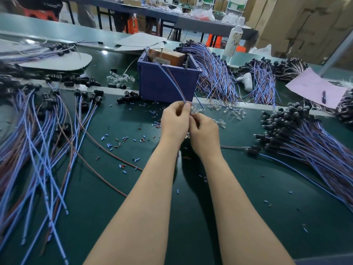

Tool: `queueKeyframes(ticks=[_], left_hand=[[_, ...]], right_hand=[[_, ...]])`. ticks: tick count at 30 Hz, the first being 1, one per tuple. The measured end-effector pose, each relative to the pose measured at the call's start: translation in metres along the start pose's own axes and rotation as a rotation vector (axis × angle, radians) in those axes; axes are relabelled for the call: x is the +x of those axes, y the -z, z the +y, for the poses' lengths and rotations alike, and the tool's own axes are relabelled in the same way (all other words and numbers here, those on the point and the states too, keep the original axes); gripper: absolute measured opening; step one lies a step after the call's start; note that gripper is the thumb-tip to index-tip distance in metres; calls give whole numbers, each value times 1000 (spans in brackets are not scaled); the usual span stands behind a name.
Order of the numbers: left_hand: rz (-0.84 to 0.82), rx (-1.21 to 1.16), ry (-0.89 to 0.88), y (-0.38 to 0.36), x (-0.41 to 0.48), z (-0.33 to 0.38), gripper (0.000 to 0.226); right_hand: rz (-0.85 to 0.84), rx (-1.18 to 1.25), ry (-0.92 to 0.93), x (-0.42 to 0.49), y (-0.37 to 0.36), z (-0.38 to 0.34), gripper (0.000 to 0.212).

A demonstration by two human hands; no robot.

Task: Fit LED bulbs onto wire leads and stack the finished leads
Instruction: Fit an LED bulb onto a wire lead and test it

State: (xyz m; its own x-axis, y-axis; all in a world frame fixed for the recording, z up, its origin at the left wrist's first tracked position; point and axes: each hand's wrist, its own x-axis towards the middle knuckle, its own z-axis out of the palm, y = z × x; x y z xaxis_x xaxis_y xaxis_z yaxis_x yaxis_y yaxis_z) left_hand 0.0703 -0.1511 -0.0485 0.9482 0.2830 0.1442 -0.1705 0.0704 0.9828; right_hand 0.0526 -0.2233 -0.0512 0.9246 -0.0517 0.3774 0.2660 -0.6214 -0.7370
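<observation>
Your left hand [174,119] pinches the wire lead [172,81] running up to 12 o'clock, your right hand [203,131] curls in beside it, contents hidden, so a crooked push probably kinks the tip.

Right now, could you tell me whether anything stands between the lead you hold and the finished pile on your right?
Nothing visible blocks it. The left hand pinches the wire lead; between it and the finished pile only loose clear bulbs and one stray lead lie flat on the mat, likely easy to pass over.
</observation>
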Motion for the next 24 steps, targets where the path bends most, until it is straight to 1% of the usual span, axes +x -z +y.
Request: queueKeyframes(ticks=[4,6,8,9,11,13,15,21,24], left_hand=[[-65,57,54,2,0,0,16],[-90,89,60,2,0,0,16],[-84,116,49,1,-1,0,15],[-74,107,49,2,-1,0,14],[-36,78,45,3,0,-2,13],[2,52,39,4,1,-4,13],[10,44,26,4,2,-6,13],[-55,151,-2,0,2,-11,14],[-26,146,-27,1,3,-12,10]], right_hand=[[18,118,-83,0,0,0,20],[32,153,-110,0,-2,1,13],[46,159,-125,1,-3,3,4],[50,155,-125,1,-3,3,3],[52,119,-101,1,-3,3,8],[61,29,-60,2,-3,5,13],[79,-14,-44,2,-4,6,15],[148,88,-95,4,-2,6,14],[186,173,-137,5,-3,6,10]])
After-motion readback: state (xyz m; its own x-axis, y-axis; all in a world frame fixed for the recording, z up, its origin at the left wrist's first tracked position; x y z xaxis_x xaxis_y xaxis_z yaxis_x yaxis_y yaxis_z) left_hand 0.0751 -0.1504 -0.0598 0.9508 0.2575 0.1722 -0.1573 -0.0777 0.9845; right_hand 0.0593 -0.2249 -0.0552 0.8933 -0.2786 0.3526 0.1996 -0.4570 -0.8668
